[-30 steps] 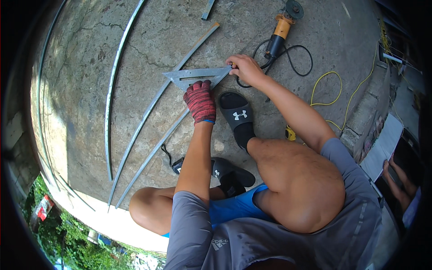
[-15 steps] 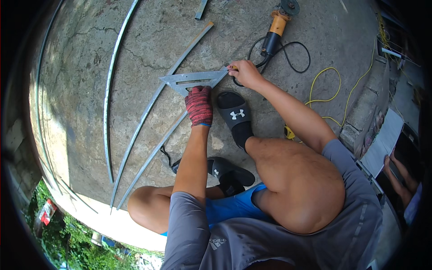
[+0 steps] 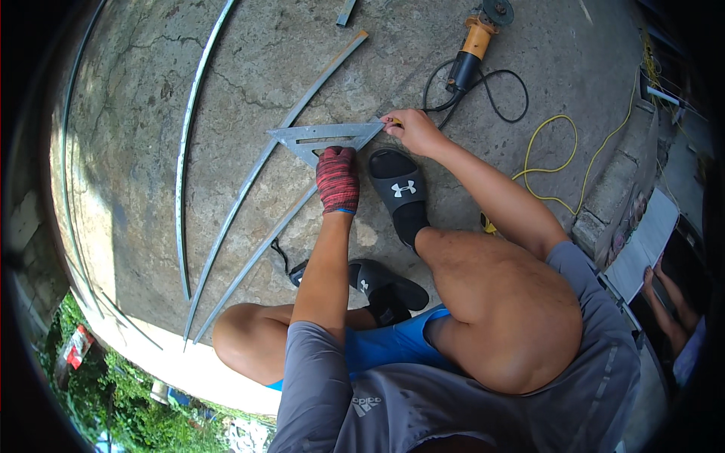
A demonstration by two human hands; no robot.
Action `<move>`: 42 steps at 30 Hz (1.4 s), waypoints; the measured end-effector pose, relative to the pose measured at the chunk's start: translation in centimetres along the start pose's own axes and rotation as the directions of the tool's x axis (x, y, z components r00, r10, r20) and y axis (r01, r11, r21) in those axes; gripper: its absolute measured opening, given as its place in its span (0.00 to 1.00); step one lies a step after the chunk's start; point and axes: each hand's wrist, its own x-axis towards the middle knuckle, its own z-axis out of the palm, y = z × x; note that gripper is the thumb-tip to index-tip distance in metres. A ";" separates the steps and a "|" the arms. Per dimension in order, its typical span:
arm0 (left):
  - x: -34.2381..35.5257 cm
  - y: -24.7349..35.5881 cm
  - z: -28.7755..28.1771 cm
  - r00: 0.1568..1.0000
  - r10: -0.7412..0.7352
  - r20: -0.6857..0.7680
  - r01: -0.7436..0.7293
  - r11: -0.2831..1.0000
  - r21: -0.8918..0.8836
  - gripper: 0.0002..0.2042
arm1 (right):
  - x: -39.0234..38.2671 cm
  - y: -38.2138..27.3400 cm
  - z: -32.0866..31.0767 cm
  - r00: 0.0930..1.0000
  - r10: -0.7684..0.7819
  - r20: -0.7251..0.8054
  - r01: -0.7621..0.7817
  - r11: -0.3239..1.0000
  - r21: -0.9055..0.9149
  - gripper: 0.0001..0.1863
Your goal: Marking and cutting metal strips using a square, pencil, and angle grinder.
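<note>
My left hand (image 3: 337, 181), in a red and black knit glove, is closed on the lower part of a grey metal triangular square (image 3: 302, 134). The square lies across a thin metal bar (image 3: 290, 215), whose far end reaches toward the square's right corner. At that corner my bare right hand (image 3: 420, 133) pinches a slim yellow pencil-like marker (image 3: 396, 121), its tip mostly hidden by my fingers. The square's left corner overlaps a second metal bar (image 3: 323, 80) with a rusty end.
An orange and black angle grinder (image 3: 473, 49) with a black cord lies at the far right. More long metal bars (image 3: 182, 166) lie at left. A yellow cord (image 3: 572, 143) loops on the concrete at right. My sandalled foot (image 3: 400, 185) stands beside the square. Another person's arms (image 3: 668, 298) show at far right.
The view has shifted slightly. Both hands keep their places on the square and the marker, and the bars look unmoved.
</note>
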 end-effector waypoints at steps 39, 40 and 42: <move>0.3 -1.6 3.6 0.833 -0.539 0.121 0.402 0.441 -0.803 0.04 | -0.4 1.4 2.1 0.993 0.044 -0.107 -0.021 0.978 0.207 0.15; -0.1 -2.5 3.5 0.909 -0.416 -0.041 0.298 0.714 -0.633 0.04 | -0.3 0.9 2.4 0.997 0.026 -0.079 -0.013 0.986 0.167 0.17; -0.3 -2.2 3.4 0.961 -0.235 -0.144 0.161 0.903 -0.398 0.05 | -0.5 1.2 2.3 0.995 0.015 -0.094 0.000 0.988 0.156 0.17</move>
